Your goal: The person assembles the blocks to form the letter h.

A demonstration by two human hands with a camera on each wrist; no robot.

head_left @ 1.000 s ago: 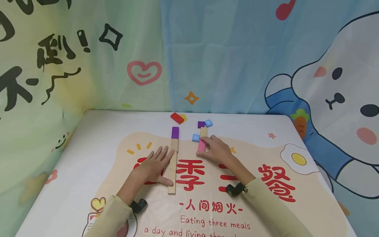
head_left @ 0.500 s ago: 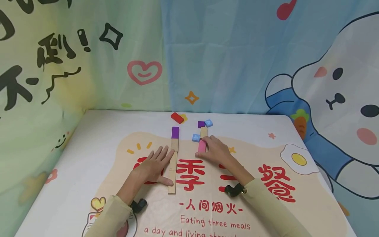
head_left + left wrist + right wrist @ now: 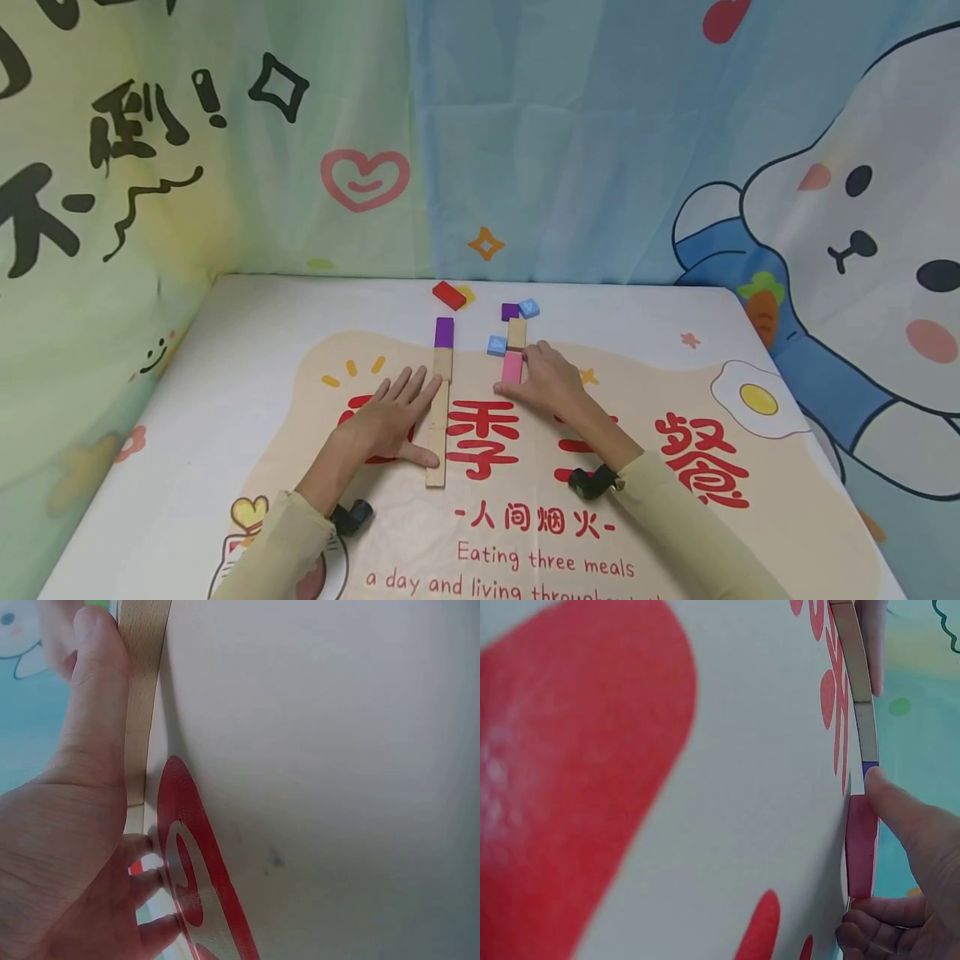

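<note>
**Apparently fitting pink block (image 3: 512, 367) in line with plain block (image 3: 517, 333)**

Looks like a placing or squaring-up step on the table (image 3: 180, 358): in a short line running from small purple block (image 3: 510, 312) through plain block to pink block at the near end. With right hand (image 3: 552, 377), grasps pink block lengthwise, with thumb at the near end and curled fingers by the far one. Cannot tell whether touching plain block or just short of it. With left hand (image 3: 387, 426), grasps nothing, with spread, straight fingers against long row (image 3: 438, 408).

Probably calls next for truing pink block's edges to plain block, then releasing without twisting it or nudging blue block (image 3: 497, 345).

Compared with half a second ago, shows more of pink block's top, with right-hand fingers slightly aside. Keeps both lines in the same order, with left hand unmoved on long row.
</note>
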